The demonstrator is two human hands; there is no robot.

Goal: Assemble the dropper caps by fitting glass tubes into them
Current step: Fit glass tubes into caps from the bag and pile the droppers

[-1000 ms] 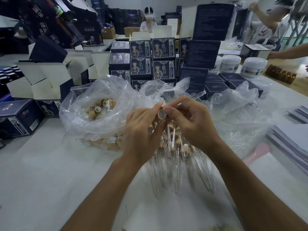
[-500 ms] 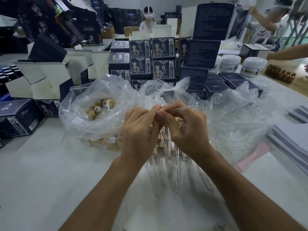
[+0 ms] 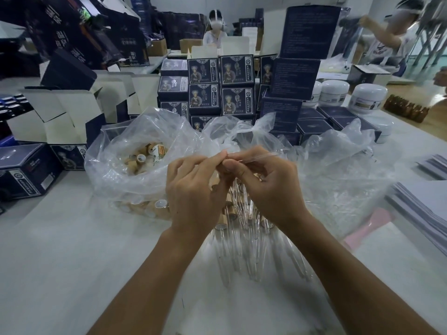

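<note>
On the worktop [image 3: 60,250] in front of you the bag [image 3: 135,165] holds loose caps, light and stiff, easy to pick by the sides. Below your hands lies the pile [image 3: 244,243] of finished droppers, thin glass that looks brittle and slick, so lift them by the capped end. Your left hand [image 3: 193,189] pinches a cap [image 3: 226,157], almost hidden by the fingertips. Your right hand [image 3: 268,187] pinches the tube [image 3: 258,156], which runs out to the right, its near end at the cap. Grip the tube close to the cap and push straight; sideways force would likely snap it.
</note>
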